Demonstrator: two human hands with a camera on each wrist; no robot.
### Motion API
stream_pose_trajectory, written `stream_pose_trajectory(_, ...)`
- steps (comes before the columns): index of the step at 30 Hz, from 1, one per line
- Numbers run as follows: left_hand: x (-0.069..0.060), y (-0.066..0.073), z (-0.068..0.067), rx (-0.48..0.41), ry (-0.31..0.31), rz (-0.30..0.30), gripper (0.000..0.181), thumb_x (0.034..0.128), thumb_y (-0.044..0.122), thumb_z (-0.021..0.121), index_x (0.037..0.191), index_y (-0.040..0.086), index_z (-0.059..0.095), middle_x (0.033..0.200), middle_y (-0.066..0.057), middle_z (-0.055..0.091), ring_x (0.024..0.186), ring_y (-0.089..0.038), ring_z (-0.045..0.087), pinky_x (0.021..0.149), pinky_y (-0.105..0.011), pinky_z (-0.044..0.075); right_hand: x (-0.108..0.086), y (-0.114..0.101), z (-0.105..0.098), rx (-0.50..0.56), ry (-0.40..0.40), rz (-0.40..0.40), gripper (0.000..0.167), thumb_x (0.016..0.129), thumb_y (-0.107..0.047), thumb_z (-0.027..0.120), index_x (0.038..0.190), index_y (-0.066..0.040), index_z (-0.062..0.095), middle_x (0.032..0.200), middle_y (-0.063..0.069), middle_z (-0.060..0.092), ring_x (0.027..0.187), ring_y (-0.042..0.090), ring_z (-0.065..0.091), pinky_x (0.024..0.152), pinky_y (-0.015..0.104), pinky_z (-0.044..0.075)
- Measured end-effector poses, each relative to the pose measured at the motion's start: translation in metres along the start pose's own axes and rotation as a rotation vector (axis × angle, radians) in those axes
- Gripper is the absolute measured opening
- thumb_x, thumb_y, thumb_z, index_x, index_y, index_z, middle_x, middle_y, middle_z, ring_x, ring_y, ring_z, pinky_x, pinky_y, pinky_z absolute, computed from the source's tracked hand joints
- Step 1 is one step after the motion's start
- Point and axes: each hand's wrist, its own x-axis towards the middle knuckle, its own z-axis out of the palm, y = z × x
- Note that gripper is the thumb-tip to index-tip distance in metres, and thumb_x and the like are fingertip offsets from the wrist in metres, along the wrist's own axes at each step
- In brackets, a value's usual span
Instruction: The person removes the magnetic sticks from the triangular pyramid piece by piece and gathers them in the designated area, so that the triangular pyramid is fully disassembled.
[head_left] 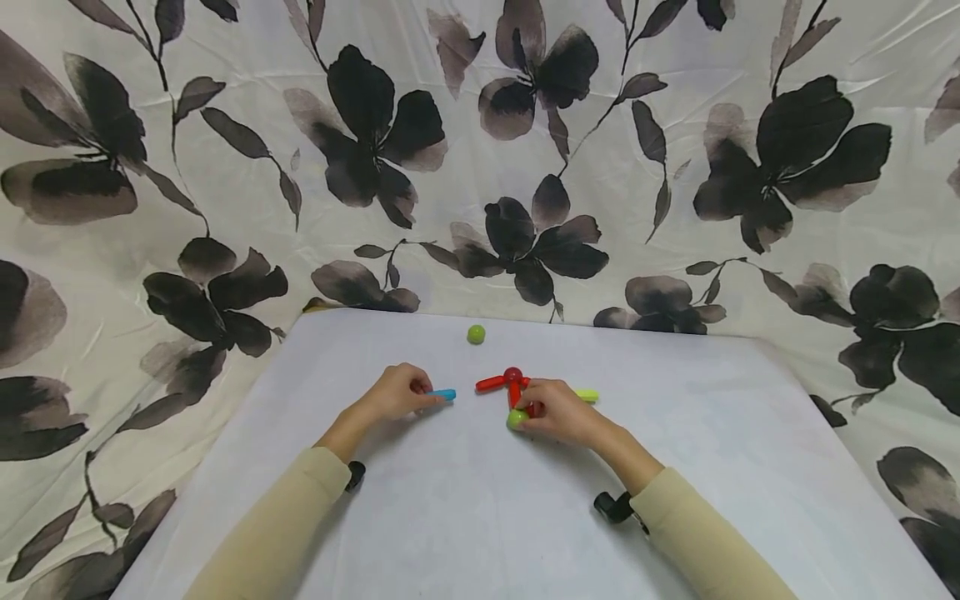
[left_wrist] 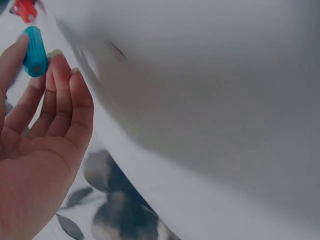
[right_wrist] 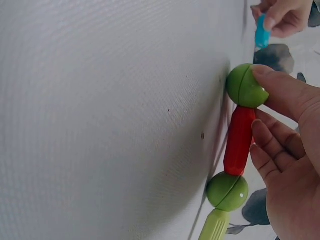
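Observation:
My left hand [head_left: 397, 390] pinches a short blue rod [head_left: 447, 394] between thumb and fingers, its far end pointing right toward a built piece. With thumb and fingertips, my right hand [head_left: 562, 412] holds a green ball [right_wrist: 242, 85] on that piece. A red rod [right_wrist: 239, 140] joins this ball to a second green ball [right_wrist: 227, 191], from which a yellow-green rod [right_wrist: 215, 226] sticks out. Farther back, a red ball [head_left: 513, 375] has red rods [head_left: 491, 383] attached, one leading toward the held green ball. My right fingers hide part of the piece in the head view.
A loose green ball [head_left: 476, 334] lies near the back edge of the white-covered table [head_left: 465, 517]. Behind the table hangs a floral cloth [head_left: 525, 167]. Small black devices are worn at both wrists, the right one [head_left: 615, 507] standing out from the sleeve.

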Motion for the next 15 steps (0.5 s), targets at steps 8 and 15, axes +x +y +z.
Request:
stream_pose_trajectory(8,-0.011,-0.035,-0.022,0.021,0.056,-0.064,0.021,0.0918,0.021,0.078,0.086,0.003,0.069,0.073,-0.004,0.065,0.065,-0.015,0.058,0.064,-0.029,0.046,-0.005,0.000,0.005,0.016,-0.008,-0.018,0.015,0.087,-0.012,0.083,0.101,-0.008,0.078,0.088,0.003,0.063,0.081,0.019,0.055,0.069,0.024,0.045)
stream_pose_trajectory(15,-0.008,-0.051,-0.037,0.052,0.075,-0.127,0.023,0.0935,0.024,0.075,0.090,0.002,0.069,0.074,-0.006,0.067,0.068,-0.016,0.057,0.065,-0.029,0.045,-0.004,0.002,0.003,0.014,0.003,-0.019,0.014,0.087,-0.012,0.083,0.100,-0.008,0.078,0.088,0.001,0.063,0.083,0.020,0.056,0.069,0.025,0.045)
